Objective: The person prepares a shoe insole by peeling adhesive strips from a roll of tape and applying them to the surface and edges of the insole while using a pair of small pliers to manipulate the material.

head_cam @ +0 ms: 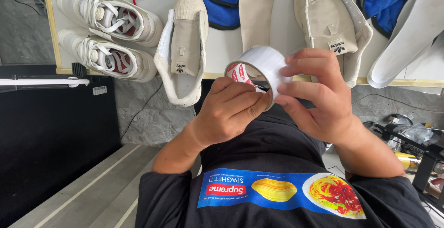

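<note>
- The tape roll (260, 66), white with a red-printed core, sits near the middle of the view, held over the counter's (231, 47) front edge.
- The left hand (229, 110), at 7 o'clock of the roll, is closed on it; its thumb presses the outer face and its fingers curl under the rim.
- The right hand (319, 94), at 4 o'clock of the roll, pinches the roll's right side with bent fingers, the fingertips touching the tape's surface.
- An opened shoe (182, 52) lies on the counter at 9 o'clock of the roll, its heel hanging past the edge.
- Two laced white sneakers (108, 33) lie side by side at 10 o'clock, well apart from the hands.
- Another opened shoe (330, 24) lies at 2 o'clock of the roll, just beyond the right hand.
- A flat insole (255, 10) lies at 12 o'clock, with a blue cloth (222, 10) beside it.
- The person's black shirt (277, 195) fills the view at 6 o'clock.
</note>
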